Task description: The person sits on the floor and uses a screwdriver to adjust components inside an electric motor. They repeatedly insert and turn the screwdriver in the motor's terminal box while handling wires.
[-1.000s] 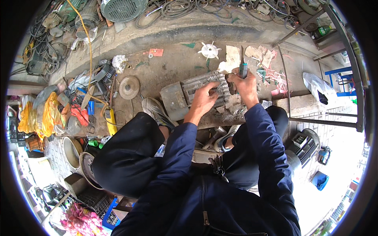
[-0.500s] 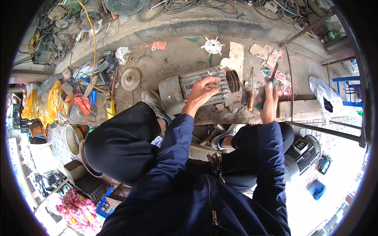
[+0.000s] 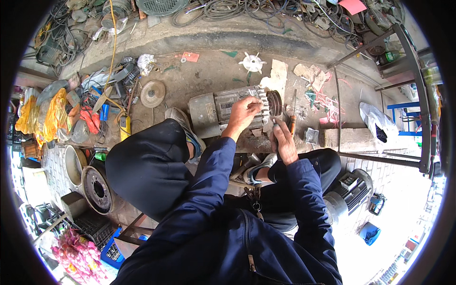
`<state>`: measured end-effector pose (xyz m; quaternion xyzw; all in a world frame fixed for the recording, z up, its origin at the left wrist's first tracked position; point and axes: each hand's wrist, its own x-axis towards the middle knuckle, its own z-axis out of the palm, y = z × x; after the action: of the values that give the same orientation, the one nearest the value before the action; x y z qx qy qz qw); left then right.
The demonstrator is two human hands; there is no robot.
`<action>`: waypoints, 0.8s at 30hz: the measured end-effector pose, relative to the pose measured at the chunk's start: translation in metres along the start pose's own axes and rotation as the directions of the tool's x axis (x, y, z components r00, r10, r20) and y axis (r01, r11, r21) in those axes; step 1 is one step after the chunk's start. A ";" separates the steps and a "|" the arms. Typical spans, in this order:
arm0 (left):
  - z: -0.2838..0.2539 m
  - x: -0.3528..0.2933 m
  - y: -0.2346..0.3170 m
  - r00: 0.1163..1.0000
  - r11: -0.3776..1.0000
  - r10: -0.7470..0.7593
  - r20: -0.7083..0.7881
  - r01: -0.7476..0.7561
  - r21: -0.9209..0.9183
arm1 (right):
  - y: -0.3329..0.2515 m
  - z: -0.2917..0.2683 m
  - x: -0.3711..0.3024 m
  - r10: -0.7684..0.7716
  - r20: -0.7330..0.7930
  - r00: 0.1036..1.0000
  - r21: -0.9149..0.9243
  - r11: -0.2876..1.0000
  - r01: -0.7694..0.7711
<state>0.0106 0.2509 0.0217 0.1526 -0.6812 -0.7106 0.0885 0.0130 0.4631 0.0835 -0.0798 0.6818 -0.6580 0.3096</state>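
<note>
A grey electric motor with ribbed sides lies on its side in front of me, a dark grooved pulley at its right end. My left hand rests over the fins near that end, thumb and fingers pinched together; what they hold, if anything, is too small to make out. Just below the pulley, my right hand is closed round a dark, slim hand tool, mostly covered by the fingers. An orange-handled screwdriver lies right beside the right hand.
Beyond the motor lies a white fan wheel; a round metal disc is to its left. Pink strands and a wooden beam lie right. Cables heap at the back. A metal frame stands far right.
My right hand has come left with the dark tool, from beside the pink strands to just below the pulley. My left hand stays at the motor's fins. The whole view has shifted slightly.
</note>
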 end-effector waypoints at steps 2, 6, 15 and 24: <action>-0.002 0.004 -0.001 1.000 1.000 -0.003 0.003 0.003 0.019 | -0.009 0.008 0.013 0.038 -0.008 0.999 0.004 0.999 -0.038; -0.002 0.006 -0.002 0.999 0.997 0.053 0.010 -0.053 0.053 | -0.013 0.021 0.033 0.048 -0.053 0.997 0.133 0.990 -0.041; -0.001 0.001 0.010 0.993 0.988 0.115 0.003 -0.115 0.108 | -0.007 0.014 0.048 0.199 -0.014 0.980 0.389 0.904 -0.177; 0.000 0.003 0.004 0.987 0.985 0.158 0.004 -0.158 0.072 | -0.007 0.017 0.051 0.277 0.042 0.960 0.534 0.806 -0.256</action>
<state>0.0076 0.2498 0.0256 0.1017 -0.7161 -0.6763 0.1395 -0.0209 0.4219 0.0752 0.1181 0.4817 -0.7729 0.3958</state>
